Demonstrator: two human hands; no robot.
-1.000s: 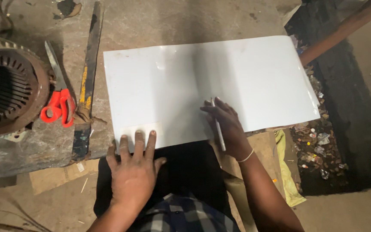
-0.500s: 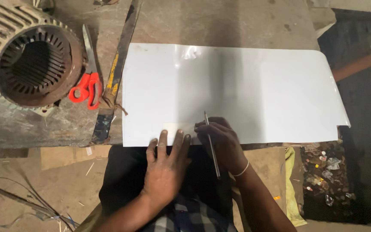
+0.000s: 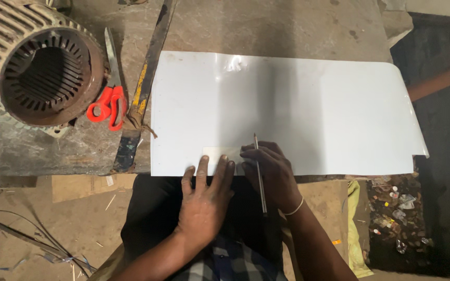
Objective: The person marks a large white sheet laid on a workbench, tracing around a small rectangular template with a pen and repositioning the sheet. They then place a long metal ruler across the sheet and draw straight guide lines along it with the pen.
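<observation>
Left hand (image 3: 204,200): flat, fingers spread, pressing a small pale template (image 3: 221,154) at the sheet's near edge.
Right hand (image 3: 269,174): pinching a pencil (image 3: 259,174) beside the template.
White sheet (image 3: 313,114): flat on the workbench (image 3: 266,26).
Far left: red-handled scissors (image 3: 109,101), motor stator (image 3: 37,67).

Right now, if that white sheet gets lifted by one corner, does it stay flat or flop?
The white sheet would probably flop: it looks thin, with a small ripple near its far edge. Its glossy face suggests it slides easily on the workbench; the left hand presses it near the edge while the right hand holds a pencil.
</observation>
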